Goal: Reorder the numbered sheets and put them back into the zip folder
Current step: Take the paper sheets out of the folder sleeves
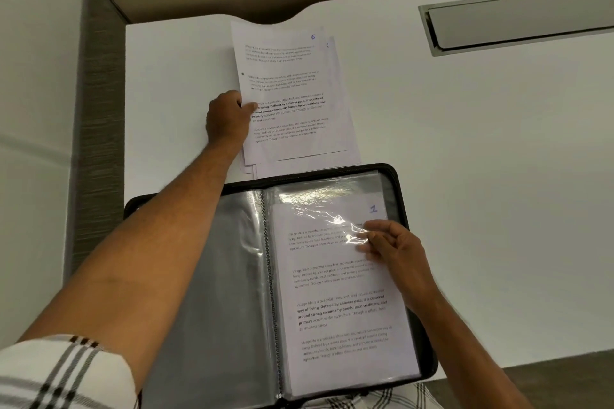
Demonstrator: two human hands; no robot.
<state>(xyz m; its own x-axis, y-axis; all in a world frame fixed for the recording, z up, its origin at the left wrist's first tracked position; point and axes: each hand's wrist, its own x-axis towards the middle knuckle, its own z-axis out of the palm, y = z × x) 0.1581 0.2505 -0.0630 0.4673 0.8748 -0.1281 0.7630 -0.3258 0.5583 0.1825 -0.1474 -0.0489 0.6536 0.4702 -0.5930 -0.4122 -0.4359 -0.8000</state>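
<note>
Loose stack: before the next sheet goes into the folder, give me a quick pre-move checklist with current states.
1. Folder lies open on the desk: ok.
2. Sheet 1 sits in the right-hand sleeve: ok.
3. Right hand fingers rest on that sleeve near its top: ok.
4. Left hand grips the left edge of the stack: ok.
5. Top sheet of the stack is the next number: not ok, it looks like 6 rather than 2.
6. Where sheet 2 sits in the stack: cannot tell, the lower sheets are covered.
</note>
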